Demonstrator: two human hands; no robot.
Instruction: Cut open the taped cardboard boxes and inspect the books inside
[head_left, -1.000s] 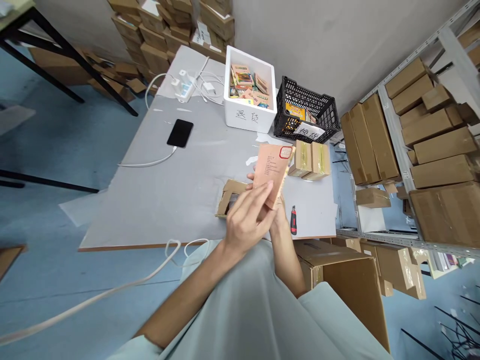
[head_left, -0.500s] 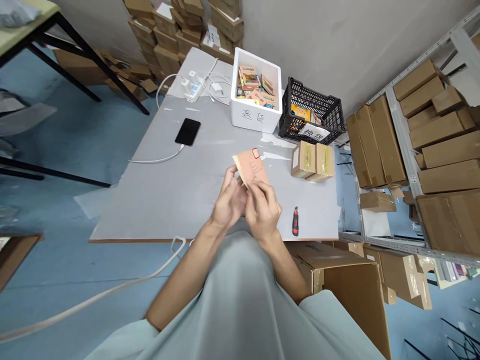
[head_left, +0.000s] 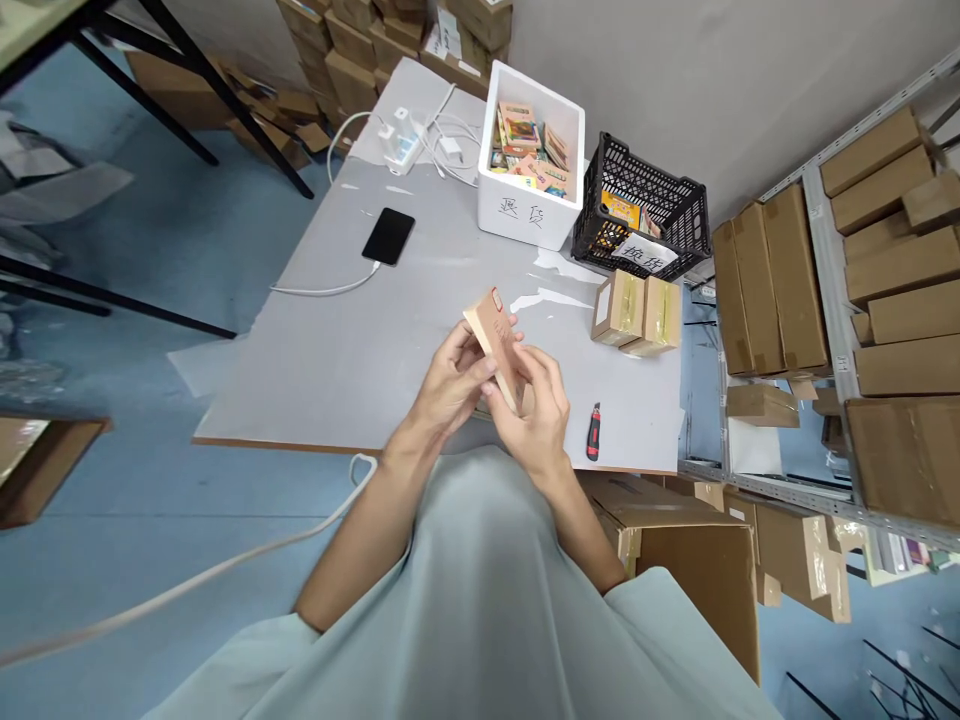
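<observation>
Both my hands hold up a small peach-coloured book (head_left: 496,338) above the near part of the table, tilted, with its cream edge towards the left. Its cover carries a red mark at the top corner and dark lettering too small to read. My left hand (head_left: 448,385) grips the left edge, thumb in front and fingers behind. Along the right side and lower end, my right hand (head_left: 536,405) has its fingers closed on the book. A red and black utility knife (head_left: 593,433) lies on the table to the right of my right hand.
On the grey table (head_left: 330,370) stand a white foam box (head_left: 529,218) and a black plastic crate (head_left: 637,205), both holding small packs or books. Two taped cartons (head_left: 637,312) sit at right. A phone (head_left: 388,236) with a cable lies left. An open cardboard box (head_left: 690,560) stands below right.
The book has turned so that its edge shows more and its cover less. My left thumb now presses on it, and my right fingers have shifted along its right side. The view has shifted slightly.
</observation>
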